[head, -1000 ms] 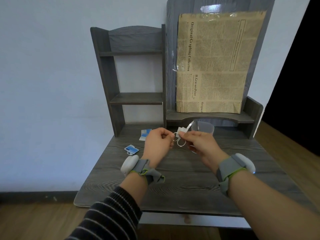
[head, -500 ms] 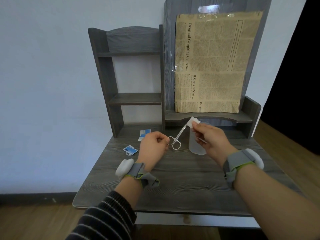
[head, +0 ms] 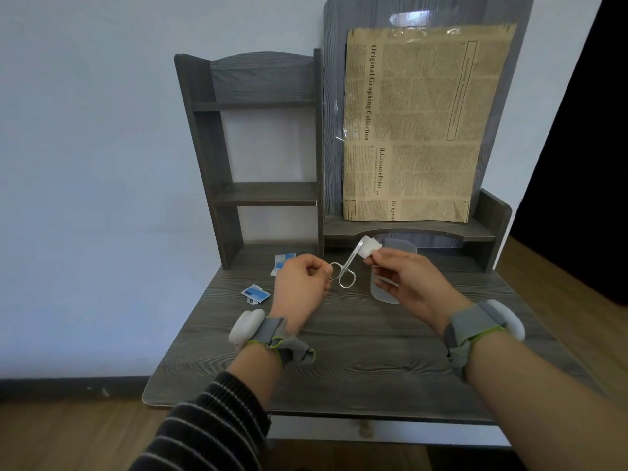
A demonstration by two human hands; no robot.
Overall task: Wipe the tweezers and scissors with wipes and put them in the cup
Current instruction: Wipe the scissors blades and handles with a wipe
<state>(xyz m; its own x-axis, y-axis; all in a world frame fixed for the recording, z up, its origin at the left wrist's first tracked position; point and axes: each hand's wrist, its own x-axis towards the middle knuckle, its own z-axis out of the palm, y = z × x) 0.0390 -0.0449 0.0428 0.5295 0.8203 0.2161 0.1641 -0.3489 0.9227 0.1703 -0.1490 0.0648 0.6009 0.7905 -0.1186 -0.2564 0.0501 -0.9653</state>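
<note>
Small silver scissors [head: 345, 270] are held above the desk, handles toward my left hand [head: 300, 280], which pinches one finger ring. My right hand [head: 406, 278] pinches a folded white wipe [head: 370, 248] around the blade tips. Behind my right hand stands a translucent plastic cup [head: 387, 290], mostly hidden by the fingers. A thin pale piece shows through the cup wall; I cannot tell whether it is the tweezers.
Torn blue-and-white wipe wrappers [head: 255, 293] lie on the grey wood desk [head: 356, 362] at left, another wrapper [head: 282, 261] near the shelf base. A dark shelf unit [head: 265, 195] and a newspaper-covered board [head: 407, 130] stand at the back.
My right hand slid the wipe from the scissor handles outward along the blades to the tips. My left hand stayed at the handle rings.
</note>
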